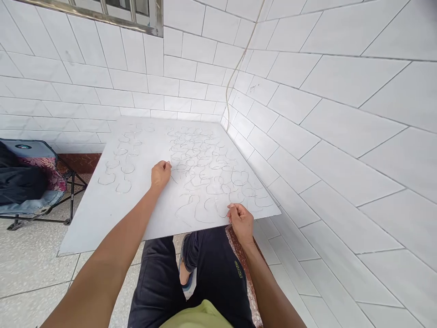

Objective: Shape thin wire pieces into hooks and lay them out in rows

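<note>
A large white board (92, 214) lies in front of me, with many thin, dark, curved strands (196, 155) spread over its right half. Their material is too fine to make out. My left hand (161, 174) is closed in a pinch just above the board, at the left edge of this spread; whatever is between its fingertips is too small to see. Near the board's front edge, my right hand (241, 223) pinches thumb against forefinger. One thin curved strand (218, 212) runs up to these fingertips. A smaller group of curved strands (123, 168) lies on the board's left part.
White tiled walls (341, 136) meet in a corner behind and right of the board. A cable (228, 95) hangs down that corner. On the left stands a folding chair (51, 191) with dark cloth on it. A barred window (112, 13) is at upper left.
</note>
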`<state>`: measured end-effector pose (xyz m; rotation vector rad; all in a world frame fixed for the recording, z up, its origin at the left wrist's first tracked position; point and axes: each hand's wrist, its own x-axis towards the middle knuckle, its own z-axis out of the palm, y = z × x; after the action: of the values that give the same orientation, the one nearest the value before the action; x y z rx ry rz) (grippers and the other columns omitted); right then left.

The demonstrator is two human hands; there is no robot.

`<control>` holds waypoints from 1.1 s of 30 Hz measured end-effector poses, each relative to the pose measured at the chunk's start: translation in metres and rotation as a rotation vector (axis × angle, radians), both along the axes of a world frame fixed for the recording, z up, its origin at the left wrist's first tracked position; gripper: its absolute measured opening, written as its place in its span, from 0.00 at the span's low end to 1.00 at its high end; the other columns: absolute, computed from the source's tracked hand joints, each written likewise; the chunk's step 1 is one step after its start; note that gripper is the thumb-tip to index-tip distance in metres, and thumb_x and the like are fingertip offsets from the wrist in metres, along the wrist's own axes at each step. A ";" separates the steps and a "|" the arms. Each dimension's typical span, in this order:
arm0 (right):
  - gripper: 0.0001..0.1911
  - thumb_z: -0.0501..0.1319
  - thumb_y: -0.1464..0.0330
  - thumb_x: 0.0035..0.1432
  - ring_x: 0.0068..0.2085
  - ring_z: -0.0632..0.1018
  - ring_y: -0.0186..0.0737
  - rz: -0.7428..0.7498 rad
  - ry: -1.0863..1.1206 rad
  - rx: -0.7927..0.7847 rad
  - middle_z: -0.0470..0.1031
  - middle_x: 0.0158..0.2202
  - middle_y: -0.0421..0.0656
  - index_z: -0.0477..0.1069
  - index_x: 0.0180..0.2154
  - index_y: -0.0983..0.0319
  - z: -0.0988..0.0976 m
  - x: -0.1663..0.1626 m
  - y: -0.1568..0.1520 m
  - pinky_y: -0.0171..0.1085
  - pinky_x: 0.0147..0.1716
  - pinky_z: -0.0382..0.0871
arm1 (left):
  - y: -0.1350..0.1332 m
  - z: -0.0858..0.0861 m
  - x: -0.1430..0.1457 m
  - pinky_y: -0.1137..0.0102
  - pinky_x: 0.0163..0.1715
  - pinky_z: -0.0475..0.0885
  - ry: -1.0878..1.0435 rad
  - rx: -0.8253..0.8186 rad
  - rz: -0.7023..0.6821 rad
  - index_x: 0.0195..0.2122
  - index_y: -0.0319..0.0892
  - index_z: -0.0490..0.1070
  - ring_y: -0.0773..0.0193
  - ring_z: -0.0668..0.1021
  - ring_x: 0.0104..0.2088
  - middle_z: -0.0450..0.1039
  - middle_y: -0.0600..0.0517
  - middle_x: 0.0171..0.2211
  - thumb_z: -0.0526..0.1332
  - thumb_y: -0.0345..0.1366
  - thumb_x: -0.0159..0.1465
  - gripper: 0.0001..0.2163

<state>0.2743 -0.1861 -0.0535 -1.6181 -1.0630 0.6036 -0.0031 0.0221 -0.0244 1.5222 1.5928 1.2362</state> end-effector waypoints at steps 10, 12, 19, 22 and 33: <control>0.21 0.63 0.50 0.64 0.22 0.69 0.36 -0.014 0.102 0.048 0.72 0.24 0.39 0.76 0.34 0.61 -0.016 0.005 0.000 0.36 0.23 0.63 | 0.003 -0.007 -0.003 0.68 0.29 0.66 -0.033 -0.014 -0.008 0.31 0.44 0.72 0.63 0.72 0.27 0.74 0.51 0.27 0.54 0.44 0.70 0.15; 0.21 0.63 0.49 0.63 0.22 0.68 0.35 -0.024 0.117 0.051 0.72 0.24 0.39 0.77 0.35 0.62 -0.019 0.006 0.000 0.35 0.22 0.63 | 0.004 -0.008 -0.003 0.68 0.29 0.66 -0.032 -0.023 -0.011 0.31 0.44 0.72 0.63 0.73 0.26 0.74 0.51 0.27 0.53 0.44 0.70 0.15; 0.21 0.64 0.49 0.64 0.23 0.69 0.35 -0.068 0.092 0.026 0.72 0.24 0.39 0.78 0.38 0.62 -0.020 0.004 -0.004 0.36 0.23 0.64 | 0.005 -0.014 -0.001 0.68 0.28 0.64 0.024 -0.041 0.000 0.29 0.44 0.70 0.63 0.71 0.27 0.75 0.51 0.28 0.55 0.42 0.70 0.13; 0.21 0.65 0.49 0.63 0.24 0.70 0.37 -0.096 0.070 -0.009 0.74 0.26 0.40 0.79 0.38 0.61 -0.017 0.002 -0.007 0.36 0.24 0.67 | 0.005 -0.015 0.001 0.68 0.28 0.62 0.068 -0.051 0.007 0.28 0.44 0.69 0.63 0.71 0.27 0.75 0.51 0.28 0.56 0.41 0.70 0.13; 0.22 0.62 0.48 0.65 0.24 0.71 0.38 -0.076 0.053 0.007 0.72 0.25 0.40 0.78 0.38 0.61 -0.016 0.002 -0.009 0.37 0.24 0.67 | 0.006 -0.010 0.003 0.68 0.28 0.62 0.154 -0.050 0.000 0.28 0.45 0.67 0.62 0.72 0.28 0.76 0.50 0.30 0.55 0.42 0.70 0.14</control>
<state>0.2758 -0.1949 -0.0695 -1.6205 -0.9597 0.5885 0.0001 0.0283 -0.0342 1.6192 1.7079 1.0931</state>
